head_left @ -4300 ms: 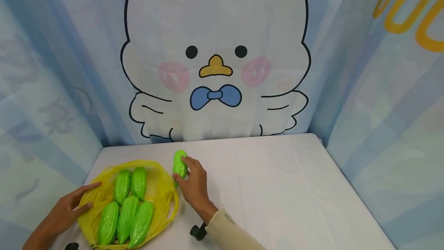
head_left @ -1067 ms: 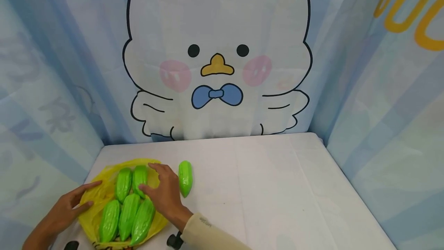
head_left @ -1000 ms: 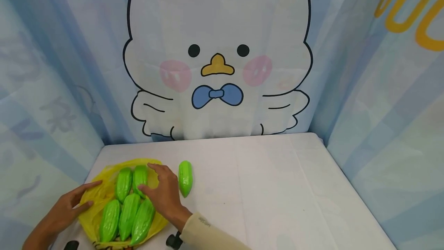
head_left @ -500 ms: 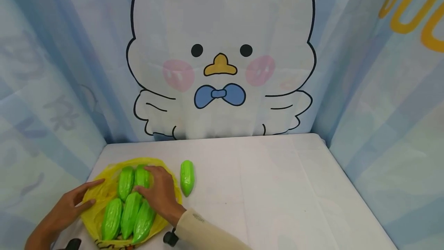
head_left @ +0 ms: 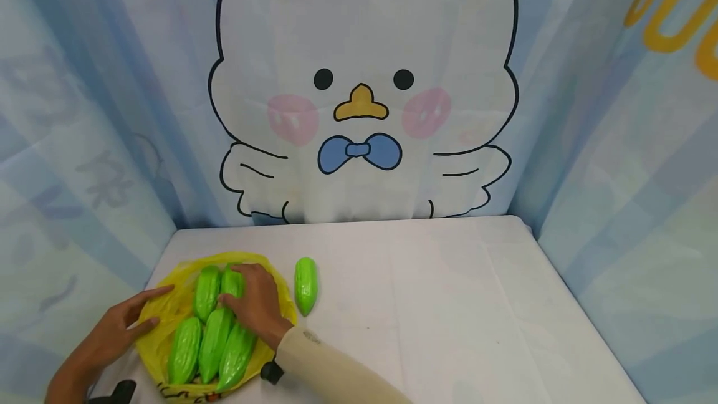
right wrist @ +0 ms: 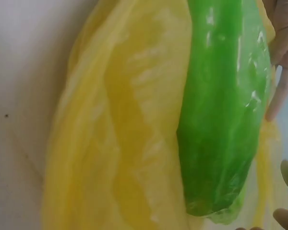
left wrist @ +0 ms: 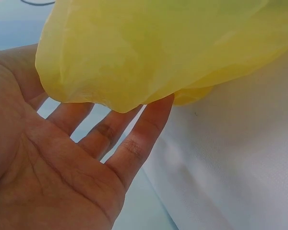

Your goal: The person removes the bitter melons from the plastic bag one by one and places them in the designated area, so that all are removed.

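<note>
A yellow plastic bag [head_left: 182, 279] lies spread at the table's left, with several glossy green toy bitter melons [head_left: 184, 351] in it. My left hand [head_left: 109, 335] is at the bag's left edge. In the left wrist view, its fingers [left wrist: 139, 134] stretch nearly straight under the yellow film. My right hand [head_left: 255, 301] reaches over the bag's right side, thumb and fingers around the upper right bitter melon [head_left: 231, 282], partly hiding it. The right wrist view shows one melon [right wrist: 221, 110] up close. Another bitter melon [head_left: 305, 287] lies on the cloth right of the bag.
A white cloth [head_left: 437, 304] covers the table, reaching far to the right of the bag. Behind it hangs a curtain [head_left: 364, 30] with a cartoon bird. A black object [head_left: 116, 393] shows at the lower left edge.
One bitter melon, held earlier in my right hand, now lies right of the bag. My right hand has moved left over the bag and closed in around the upper right melon. My left hand stays put.
</note>
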The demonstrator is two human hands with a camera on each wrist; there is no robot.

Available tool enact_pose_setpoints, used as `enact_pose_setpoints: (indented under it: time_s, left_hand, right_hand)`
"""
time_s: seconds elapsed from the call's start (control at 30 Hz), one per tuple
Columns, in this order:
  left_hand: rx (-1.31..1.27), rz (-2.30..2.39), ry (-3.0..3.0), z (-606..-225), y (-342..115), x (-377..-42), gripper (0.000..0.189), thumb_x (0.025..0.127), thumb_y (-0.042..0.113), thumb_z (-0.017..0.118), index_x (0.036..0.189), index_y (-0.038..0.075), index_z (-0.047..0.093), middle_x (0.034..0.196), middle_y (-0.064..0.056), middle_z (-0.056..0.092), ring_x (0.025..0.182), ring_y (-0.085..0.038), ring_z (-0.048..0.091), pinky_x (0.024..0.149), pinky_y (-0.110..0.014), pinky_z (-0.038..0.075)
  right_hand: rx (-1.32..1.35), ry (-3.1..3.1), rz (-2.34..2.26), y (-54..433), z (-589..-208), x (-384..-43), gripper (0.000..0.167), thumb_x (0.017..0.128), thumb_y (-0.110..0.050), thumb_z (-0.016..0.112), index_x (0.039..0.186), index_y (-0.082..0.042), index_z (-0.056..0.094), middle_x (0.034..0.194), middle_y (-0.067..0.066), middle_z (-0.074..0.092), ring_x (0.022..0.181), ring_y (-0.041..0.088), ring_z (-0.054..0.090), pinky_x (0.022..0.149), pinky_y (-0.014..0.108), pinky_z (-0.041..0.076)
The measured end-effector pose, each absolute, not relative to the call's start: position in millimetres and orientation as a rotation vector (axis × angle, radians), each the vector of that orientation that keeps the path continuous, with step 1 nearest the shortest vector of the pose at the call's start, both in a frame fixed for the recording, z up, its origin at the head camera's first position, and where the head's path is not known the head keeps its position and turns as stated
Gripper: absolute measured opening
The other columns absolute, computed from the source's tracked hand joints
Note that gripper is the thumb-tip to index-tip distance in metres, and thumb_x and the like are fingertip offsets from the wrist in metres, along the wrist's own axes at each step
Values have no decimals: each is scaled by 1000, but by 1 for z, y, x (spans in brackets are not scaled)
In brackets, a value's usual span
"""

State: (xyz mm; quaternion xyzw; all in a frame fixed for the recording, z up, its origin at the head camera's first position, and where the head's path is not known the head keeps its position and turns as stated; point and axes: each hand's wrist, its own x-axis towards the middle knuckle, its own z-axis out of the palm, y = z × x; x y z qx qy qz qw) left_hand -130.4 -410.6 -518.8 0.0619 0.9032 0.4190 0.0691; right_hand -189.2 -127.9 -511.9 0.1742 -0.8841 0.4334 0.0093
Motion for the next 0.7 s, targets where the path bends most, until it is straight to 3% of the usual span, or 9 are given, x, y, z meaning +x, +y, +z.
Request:
enact_pose_setpoints:
  time_s: [0.33, 0.4, 0.47, 0.57, 0.63, 0.7]
  left_hand:
    - [296, 1272, 2779, -518, -410, -130, 49, 111, 13, 56, 158, 3, 47, 134, 48, 40, 119, 35, 31, 82, -14, 48]
    - [278, 1270, 2764, -517, -409, -130, 50, 112, 15, 55, 160, 4, 46, 134, 49, 40, 118, 35, 30, 87, -24, 53]
    - [249, 1264, 2749, -516, -409, -130, 50, 112, 18, 55, 160, 5, 45, 133, 49, 39, 117, 36, 29, 94, -41, 57]
    - [220, 1261, 2730, -515, -408, -129, 52, 113, 21, 54, 161, 4, 44, 132, 49, 37, 116, 37, 26, 96, -68, 50]
    - [208, 1267, 2723, -515, -409, -129, 52, 113, 21, 54, 161, 3, 43, 131, 50, 36, 115, 38, 25, 96, -74, 46]
    - [199, 1249, 2737, -515, -410, -128, 52, 113, 21, 55, 160, 3, 44, 131, 50, 36, 115, 38, 25, 99, -62, 52]
  right_hand:
    - [544, -2765, 1277, -139, -523, -201, 55, 90, -29, 88, 141, -18, 70, 135, -4, 71, 127, 11, 64, 107, 24, 54]
    - [526, -2789, 1281, -140, -523, -202, 55, 90, -29, 88, 141, -20, 70, 136, -5, 70, 127, 11, 63, 107, 24, 53]
    - [514, -2810, 1272, -141, -525, -202, 56, 90, -29, 88, 141, -21, 69, 136, -5, 69, 128, 11, 63, 108, 24, 53]
    - [509, -2831, 1254, -143, -527, -203, 56, 90, -29, 88, 142, -20, 68, 139, -3, 68, 130, 13, 62, 109, 25, 53]
    - [509, -2840, 1246, -144, -529, -202, 57, 90, -29, 88, 142, -20, 68, 139, -2, 68, 130, 13, 62, 109, 25, 52]
    - [512, -2841, 1253, -144, -531, -203, 57, 89, -30, 88, 142, -20, 68, 139, -2, 68, 129, 13, 62, 109, 24, 53]
